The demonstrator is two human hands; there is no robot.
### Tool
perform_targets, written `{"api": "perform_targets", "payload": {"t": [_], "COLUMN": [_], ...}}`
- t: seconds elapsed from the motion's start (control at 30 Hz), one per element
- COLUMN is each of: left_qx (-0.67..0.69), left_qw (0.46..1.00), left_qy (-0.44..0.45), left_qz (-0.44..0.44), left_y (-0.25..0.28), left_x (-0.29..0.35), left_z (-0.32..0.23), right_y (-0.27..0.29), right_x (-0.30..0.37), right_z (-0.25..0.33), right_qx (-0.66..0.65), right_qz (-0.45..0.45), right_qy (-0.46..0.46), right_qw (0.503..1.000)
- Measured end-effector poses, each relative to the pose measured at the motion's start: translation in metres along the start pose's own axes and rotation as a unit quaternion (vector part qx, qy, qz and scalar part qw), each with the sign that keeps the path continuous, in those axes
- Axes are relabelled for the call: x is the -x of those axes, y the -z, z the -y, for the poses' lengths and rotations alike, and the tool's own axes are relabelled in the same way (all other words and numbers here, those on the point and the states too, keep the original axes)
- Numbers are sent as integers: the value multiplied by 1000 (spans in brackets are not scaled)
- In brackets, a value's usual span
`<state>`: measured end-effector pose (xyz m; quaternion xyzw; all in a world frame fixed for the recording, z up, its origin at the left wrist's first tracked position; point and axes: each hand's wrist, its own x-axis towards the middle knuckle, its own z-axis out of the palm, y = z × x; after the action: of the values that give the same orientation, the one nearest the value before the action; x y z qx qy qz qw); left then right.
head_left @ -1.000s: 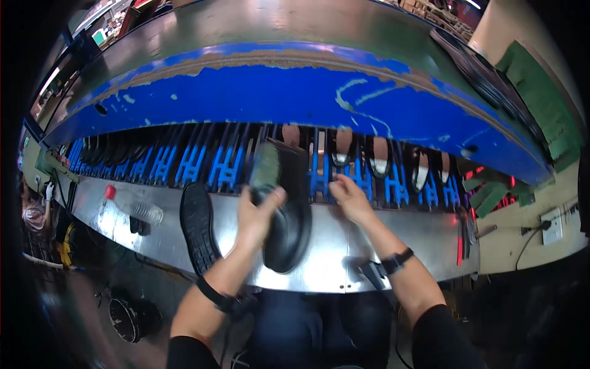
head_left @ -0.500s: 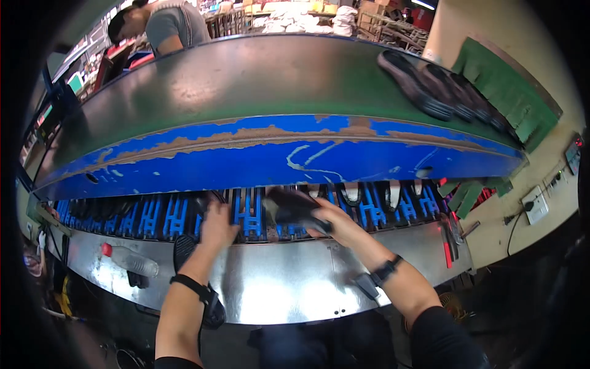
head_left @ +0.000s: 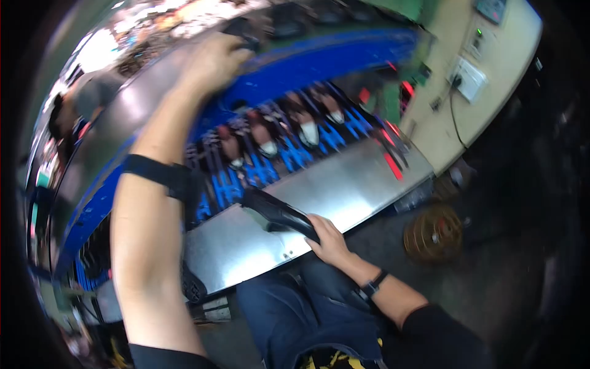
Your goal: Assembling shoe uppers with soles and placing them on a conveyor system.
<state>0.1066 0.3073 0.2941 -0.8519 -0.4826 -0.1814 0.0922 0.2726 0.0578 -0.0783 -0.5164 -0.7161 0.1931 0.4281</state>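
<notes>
One black shoe (head_left: 278, 212) is gripped in the right hand (head_left: 330, 241) over the near metal shelf (head_left: 350, 184), while the left hand (head_left: 212, 63) is at a far dark sole (head_left: 244, 29), its hold too blurred to tell.

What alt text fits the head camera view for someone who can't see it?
A person's right hand holds a black shoe part over a metal ledge while the left hand is at a blurred dark sole. Brown-and-white shoe pieces rest on blue supports.
</notes>
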Motion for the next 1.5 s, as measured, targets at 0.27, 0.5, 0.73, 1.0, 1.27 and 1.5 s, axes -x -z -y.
{"api": "perform_targets", "payload": {"t": [0.27,0.5,0.73,1.0,1.27,1.5], "left_qx": [168,224,397,239,847,897], "left_qw": [982,952,878,890,431,370], "left_qy": [-1,-171,184,379,306,242], "left_qz": [-90,122,192,-80,-58,-7], "left_y": [37,-27,-99,-168,-104,-58], "left_x": [162,440,522,486,480,482], "left_z": [-44,-215,-203,-48,-68,-92], "right_y": [11,45,121,104,88,99], "right_x": [3,-41,-25,33,145,149], "right_z": [-27,45,131,109,59,67], "right_qx": [-4,42,-150,-381,-648,-630], "right_qz": [-19,-60,-71,197,318,307], "right_qy": [-10,134,164,-62,-296,-367], "right_qw": [1000,988,972,901,626,612]}}
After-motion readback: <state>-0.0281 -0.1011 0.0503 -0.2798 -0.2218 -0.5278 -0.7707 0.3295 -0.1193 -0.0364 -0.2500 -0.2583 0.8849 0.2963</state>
